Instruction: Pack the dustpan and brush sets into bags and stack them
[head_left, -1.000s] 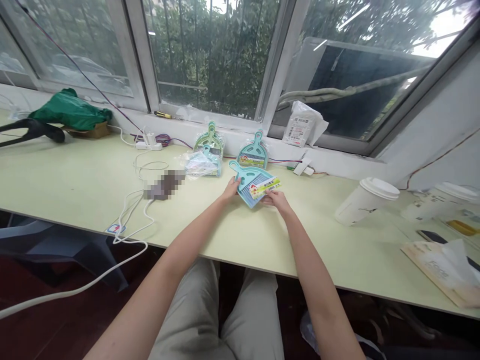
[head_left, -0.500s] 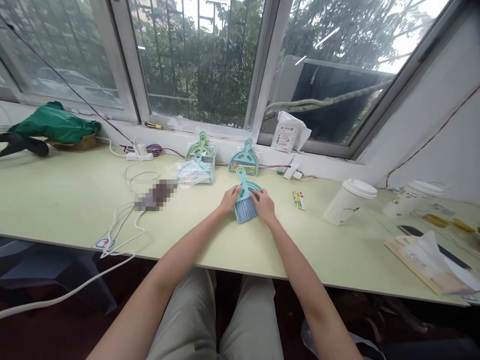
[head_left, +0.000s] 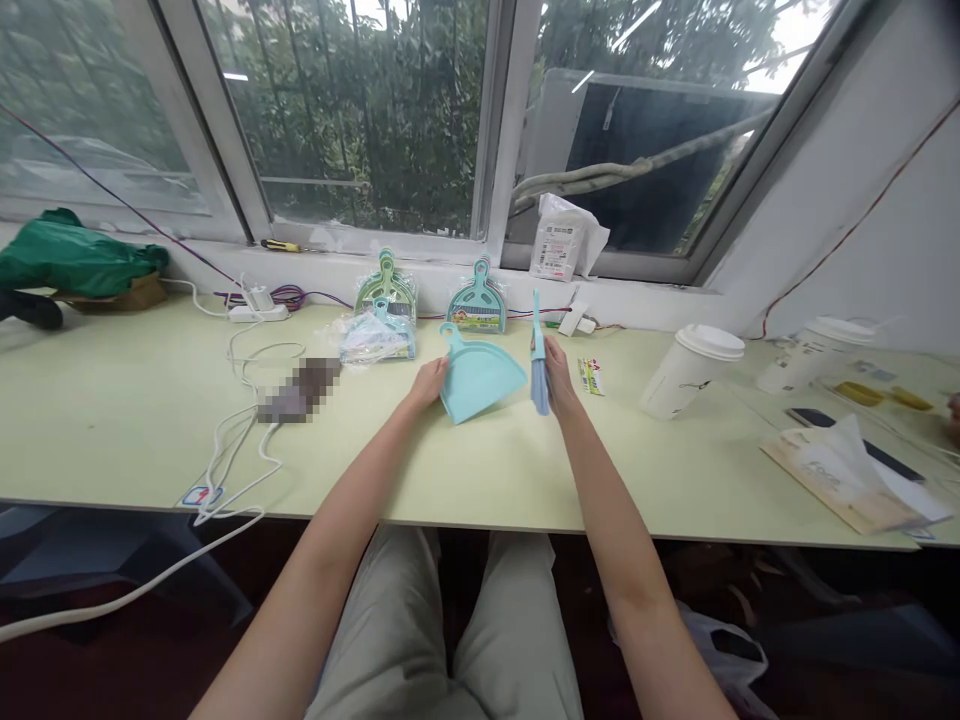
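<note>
My left hand [head_left: 430,384] is closed on the left edge of a light-blue dustpan [head_left: 484,378], held tilted just above or against the table. To its right, my right hand [head_left: 559,376] grips a small blue hand brush [head_left: 538,370], upright and edge-on, bristles down. The brush and dustpan are apart. Behind them stands a wrapped blue dustpan-and-brush set [head_left: 478,300]. Farther left are a wrapped green set [head_left: 385,290] and another blue set [head_left: 379,338] under crumpled clear plastic. A small printed label card [head_left: 591,377] lies right of my right hand.
White cups [head_left: 694,370] stand on the right of the pale table [head_left: 360,460], near a tissue pack [head_left: 840,480] and a phone [head_left: 810,417]. White cables [head_left: 247,440] run over the left side. A power strip [head_left: 259,313] and a green bag [head_left: 75,255] lie at the back left.
The brush has come off the dustpan and moved right in my right hand, turned edge-on. My left hand keeps the dustpan, now bare and tilted. The view has shifted slightly.
</note>
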